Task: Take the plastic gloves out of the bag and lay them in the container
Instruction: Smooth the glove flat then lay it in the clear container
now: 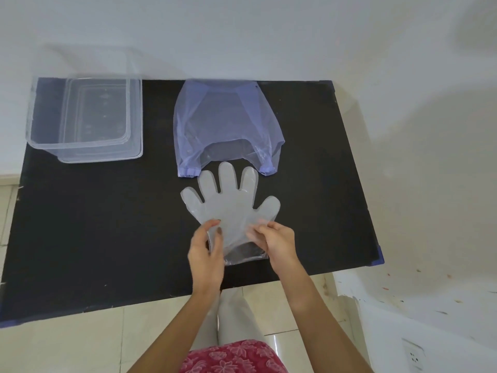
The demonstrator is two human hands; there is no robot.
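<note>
A clear plastic glove (231,208) lies flat on the black table, fingers pointing away from me. My left hand (205,251) pinches the left side of its cuff. My right hand (277,242) pinches the right side of the cuff, fingers tucked partly under the film. Whether more than one glove is stacked there I cannot tell. Just beyond the glove's fingertips lies the translucent blue plastic bag (224,125), flat, its handles toward me. The clear plastic container (86,154) stands at the table's far left corner.
The black table (94,224) stands against a white wall. A flat clear lid or second tray seems to sit under the container. Beige floor tiles and a wall socket (414,356) show below the table's near edge.
</note>
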